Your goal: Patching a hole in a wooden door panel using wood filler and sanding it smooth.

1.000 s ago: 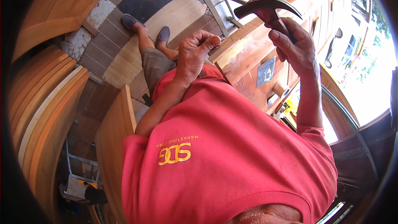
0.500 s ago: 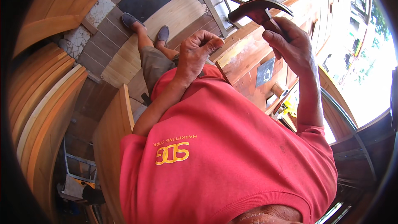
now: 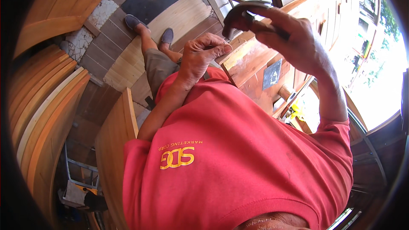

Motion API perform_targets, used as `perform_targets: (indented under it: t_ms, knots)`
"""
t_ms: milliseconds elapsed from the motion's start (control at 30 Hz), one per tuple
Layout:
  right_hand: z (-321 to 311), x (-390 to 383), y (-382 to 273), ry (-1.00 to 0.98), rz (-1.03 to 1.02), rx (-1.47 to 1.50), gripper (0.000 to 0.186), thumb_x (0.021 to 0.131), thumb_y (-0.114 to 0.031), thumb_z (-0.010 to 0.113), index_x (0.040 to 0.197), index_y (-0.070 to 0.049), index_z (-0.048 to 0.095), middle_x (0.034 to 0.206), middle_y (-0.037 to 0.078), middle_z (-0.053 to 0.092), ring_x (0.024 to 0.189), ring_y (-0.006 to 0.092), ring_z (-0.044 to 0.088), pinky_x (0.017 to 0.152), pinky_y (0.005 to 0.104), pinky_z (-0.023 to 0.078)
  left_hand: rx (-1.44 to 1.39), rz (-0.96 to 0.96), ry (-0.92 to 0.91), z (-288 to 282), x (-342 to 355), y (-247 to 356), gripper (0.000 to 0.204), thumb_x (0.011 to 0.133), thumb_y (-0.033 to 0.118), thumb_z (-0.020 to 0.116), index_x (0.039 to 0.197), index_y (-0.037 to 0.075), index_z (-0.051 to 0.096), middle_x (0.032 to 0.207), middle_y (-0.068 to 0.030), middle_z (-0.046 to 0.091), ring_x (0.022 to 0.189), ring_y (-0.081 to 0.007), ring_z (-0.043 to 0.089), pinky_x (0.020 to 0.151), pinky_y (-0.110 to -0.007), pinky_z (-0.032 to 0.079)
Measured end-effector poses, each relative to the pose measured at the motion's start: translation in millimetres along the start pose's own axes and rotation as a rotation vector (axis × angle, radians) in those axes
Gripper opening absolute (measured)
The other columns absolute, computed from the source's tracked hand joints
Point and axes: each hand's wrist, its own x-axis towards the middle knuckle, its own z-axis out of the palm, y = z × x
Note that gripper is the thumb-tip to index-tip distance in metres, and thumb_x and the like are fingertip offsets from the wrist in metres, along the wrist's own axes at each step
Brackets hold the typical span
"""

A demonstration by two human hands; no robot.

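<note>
My right hand (image 3: 298, 44) grips the handle of a claw hammer (image 3: 239, 19). The dark hammer head hangs just beyond my left fingertips, above the corner of a reddish-brown wooden piece (image 3: 251, 66). My left hand (image 3: 199, 57) is closed in a pinch, thumb against the fingers, right by that corner. Whatever lies in the pinch is too small to make out; only a thin dark sliver shows near the fingertips. A pale worn patch marks the wood's surface beside the left hand.
Stacked curved wooden boards (image 3: 47, 102) stand at the left, with an upright wooden panel (image 3: 117, 123) nearer me. A grey rectangular plate (image 3: 272, 74) and a roll (image 3: 286, 92) are on the wooden piece's side. A pale board (image 3: 170, 25) lies on the tiled floor by my feet.
The hammer has swung left and slightly down toward my left fingertips. My right wrist has turned over and the elbow moved outward. The left hand has barely shifted.
</note>
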Motion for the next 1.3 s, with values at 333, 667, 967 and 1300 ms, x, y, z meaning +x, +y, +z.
perform_targets:
  t_ms: [333, 667, 967, 1300]
  knots:
    - [-6, 24, -5, -0.042, -0.261, -0.117, 0.035, 0.102, -0.021, 0.071, 0.136, -0.014, 0.073, 0.094, 0.012, 0.079, 0.079, 0.0165, 0.075, 0.071, 0.0336, 0.057, 0.045, -0.035, -0.011, 0, 1, 7, 0.005, 0.090, 0.000, 0.083, 0.094, -0.001, 0.081, 0.092, -0.0045, 0.075, 0.089, -0.0096, 0.068, 0.081, -0.025, 0.055]
    - [-7, 27, -7, -0.076, -0.212, -0.095, 0.034, 0.102, -0.022, 0.071, 0.136, -0.017, 0.074, 0.086, 0.011, 0.077, 0.069, 0.0200, 0.070, 0.069, 0.0376, 0.056, 0.011, -0.114, -0.004, -1, 2, 8, 0.006, 0.088, 0.000, 0.084, 0.093, -0.001, 0.081, 0.093, -0.0049, 0.075, 0.089, -0.0105, 0.068, 0.080, -0.025, 0.055]
    - [-6, 28, -13, -0.094, -0.169, -0.210, 0.036, 0.103, -0.021, 0.071, 0.139, -0.016, 0.073, 0.079, 0.008, 0.073, 0.064, 0.0116, 0.059, 0.063, 0.0320, 0.049, 0.038, -0.074, -0.018, -2, 1, 7, 0.009, 0.090, 0.004, 0.085, 0.096, 0.001, 0.079, 0.089, -0.0017, 0.076, 0.085, -0.0077, 0.068, 0.077, -0.024, 0.055]
    - [-16, 27, -10, -0.039, -0.012, -0.008, 0.041, 0.104, -0.021, 0.071, 0.145, -0.014, 0.068, 0.091, 0.003, 0.076, 0.076, 0.0087, 0.063, 0.072, 0.0294, 0.053, 0.031, -0.071, 0.024, -9, -17, 4, 0.023, 0.105, 0.024, 0.072, 0.113, 0.002, 0.073, 0.107, -0.0033, 0.074, 0.104, -0.0079, 0.066, 0.091, -0.023, 0.051]
